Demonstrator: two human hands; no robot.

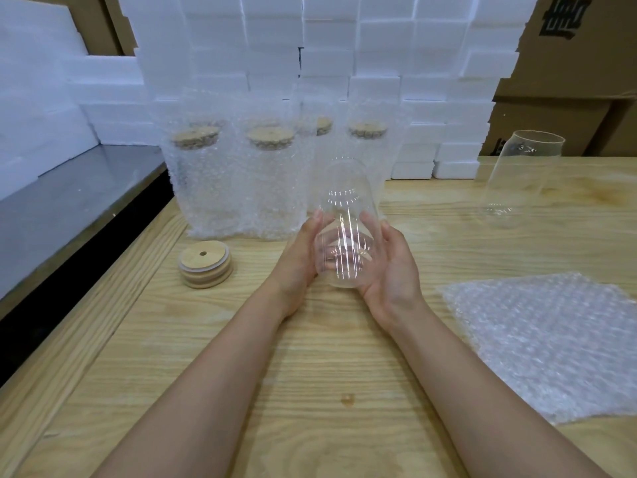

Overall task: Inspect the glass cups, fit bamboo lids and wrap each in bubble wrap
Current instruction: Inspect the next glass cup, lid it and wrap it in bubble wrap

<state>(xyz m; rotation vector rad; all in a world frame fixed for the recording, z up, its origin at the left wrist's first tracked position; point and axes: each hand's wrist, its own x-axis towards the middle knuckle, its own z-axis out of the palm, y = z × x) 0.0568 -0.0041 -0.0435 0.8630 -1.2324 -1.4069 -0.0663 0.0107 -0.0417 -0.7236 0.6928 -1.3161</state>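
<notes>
- Holding: from my remote seat I see both hands grasp one bare glass cup [346, 236], lifted above the wooden table [310, 391] at the centre of the view.
- Left hand [303, 257]: I read it as wrapped round the cup's left wall, with its fingers visible through the glass on the far side.
- Right hand [389, 270]: it cradles the right wall and lower end, fingers curled on the glass.
- Cup attitude: it leans away from the camera, its far end just in front of the wrapped cups [206, 194].
- Wrapped cups: I count at least four standing in bubble wrap at the rear of the table, each with a bamboo lid showing through the film.
- Bamboo lids [205, 269]: a short stack lies on the table to the left of the left hand, apart from it; the top lid has a small hole.
- Bubble wrap sheet [544, 343]: it lies flat on the table to the right of the right forearm.
- Second glass cup [520, 177]: unwrapped and without a lid, it stands at the far right.
- Background: white foam blocks [344, 46] are stacked behind, with cardboard boxes [568, 98] at the right.
</notes>
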